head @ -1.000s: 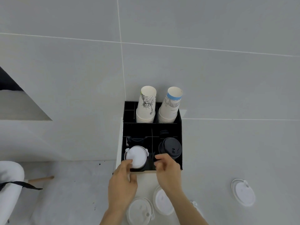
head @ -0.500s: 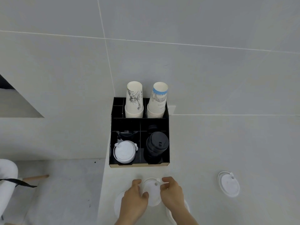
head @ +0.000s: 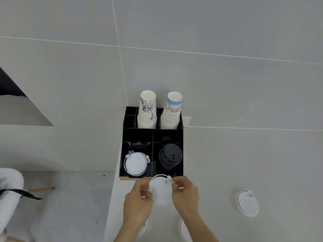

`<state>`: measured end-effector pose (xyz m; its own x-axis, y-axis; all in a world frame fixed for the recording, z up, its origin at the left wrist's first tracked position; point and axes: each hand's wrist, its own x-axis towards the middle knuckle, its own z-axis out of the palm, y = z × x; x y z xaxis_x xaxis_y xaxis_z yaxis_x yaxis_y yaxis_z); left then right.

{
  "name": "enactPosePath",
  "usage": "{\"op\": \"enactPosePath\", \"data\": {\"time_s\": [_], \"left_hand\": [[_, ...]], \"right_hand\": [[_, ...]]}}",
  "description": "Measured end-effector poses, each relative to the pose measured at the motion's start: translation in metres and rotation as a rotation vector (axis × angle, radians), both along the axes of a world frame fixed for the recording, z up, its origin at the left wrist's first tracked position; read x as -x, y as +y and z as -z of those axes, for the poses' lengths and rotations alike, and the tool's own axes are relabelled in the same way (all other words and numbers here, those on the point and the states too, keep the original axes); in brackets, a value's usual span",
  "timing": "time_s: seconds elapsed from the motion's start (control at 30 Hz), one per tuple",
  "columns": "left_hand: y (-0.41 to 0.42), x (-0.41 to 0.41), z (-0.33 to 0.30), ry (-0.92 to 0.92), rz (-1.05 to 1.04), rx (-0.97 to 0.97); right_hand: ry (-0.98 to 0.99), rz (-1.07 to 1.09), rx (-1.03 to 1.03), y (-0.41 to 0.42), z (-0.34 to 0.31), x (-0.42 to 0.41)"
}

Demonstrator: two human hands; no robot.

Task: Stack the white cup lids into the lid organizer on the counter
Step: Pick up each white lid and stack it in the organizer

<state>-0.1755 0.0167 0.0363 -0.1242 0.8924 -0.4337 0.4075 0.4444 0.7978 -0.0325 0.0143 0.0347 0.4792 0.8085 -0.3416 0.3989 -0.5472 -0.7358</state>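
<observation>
Head view. Item held: one round white plastic cup lid [head: 161, 193], raised above the pale grey table [head: 244, 163], just near of the black compartmented lid organizer [head: 123, 154]. Left hand [head: 138, 205] gripped its left rim; right hand [head: 185, 194] gripped its right rim, fingers [head: 176, 181] pinching at the lid's small tab. Both sets of fingers were curled and closed on the lid.

Organizer contents: a stack of white lids [head: 136, 164] in the near-left compartment; a stack of black lids [head: 170, 157] in the near-right; two stacks of upturned paper cups [head: 147, 112] in the far row.

Loose stock: one white lid [head: 246, 202] lying flat on the table, well apart to the right; parts of at least two more white lids [head: 183, 229] under the forearms at the near edge.

Step in hand, as judged: carrying a lid to the organizer. Next move would call for shifting it far and left, centring it over the white stack, keeping it level, and easing it down so it nests.
</observation>
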Motion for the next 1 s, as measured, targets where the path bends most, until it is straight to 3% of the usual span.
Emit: {"op": "enactPosePath", "data": {"time_s": [0.3, 0.53, 1.0], "left_hand": [[0.057, 0.045, -0.021, -0.122, -0.163, -0.166], [0.09, 0.06, -0.008, -0.128, -0.139, -0.136], [0.098, 0.059, 0.023, 0.105, 0.081, -0.089]], "right_hand": [[0.067, -0.111, -0.176, 0.06, -0.02, 0.04], [0.069, -0.221, -0.119, 0.096, -0.012, 0.056], [-0.234, -0.444, -0.098, 0.106, 0.013, 0.074]]}}
